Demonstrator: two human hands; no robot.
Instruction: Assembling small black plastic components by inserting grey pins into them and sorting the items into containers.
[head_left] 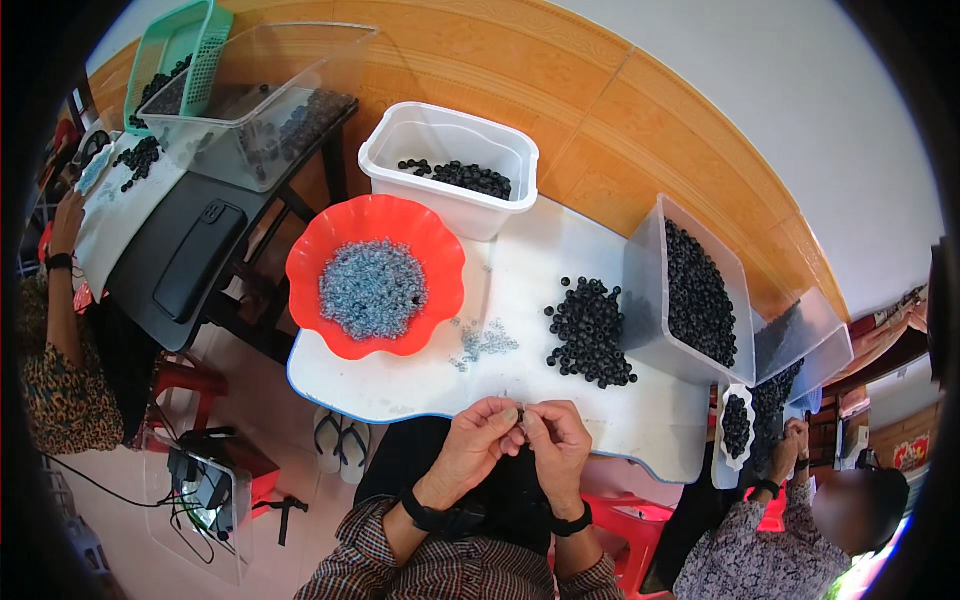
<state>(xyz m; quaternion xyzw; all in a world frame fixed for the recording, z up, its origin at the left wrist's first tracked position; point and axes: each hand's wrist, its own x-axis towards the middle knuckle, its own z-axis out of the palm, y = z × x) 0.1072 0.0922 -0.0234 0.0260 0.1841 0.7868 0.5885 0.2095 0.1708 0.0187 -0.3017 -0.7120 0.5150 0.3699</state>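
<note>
My left hand [478, 436] and my right hand [556, 440] meet at the near edge of a small white table [520, 260]. Their fingertips pinch a small black ring-shaped part [519, 413] between them. Both wrists wear black bands. A pile of black ring parts [590, 331] lies on the table just beyond my right hand. A few small silvery pieces [484, 342] are scattered ahead of my left hand. A red scalloped bowl [440, 255] full of silvery pieces sits at the table's left.
A white tub [400, 165] with black parts stands at the back; clear bins [645, 290] of black parts stand at the right. Another person's hands [790, 450] work at lower right, and a third person's arm [60, 270] at far left. Sandals [340, 440] lie on the floor.
</note>
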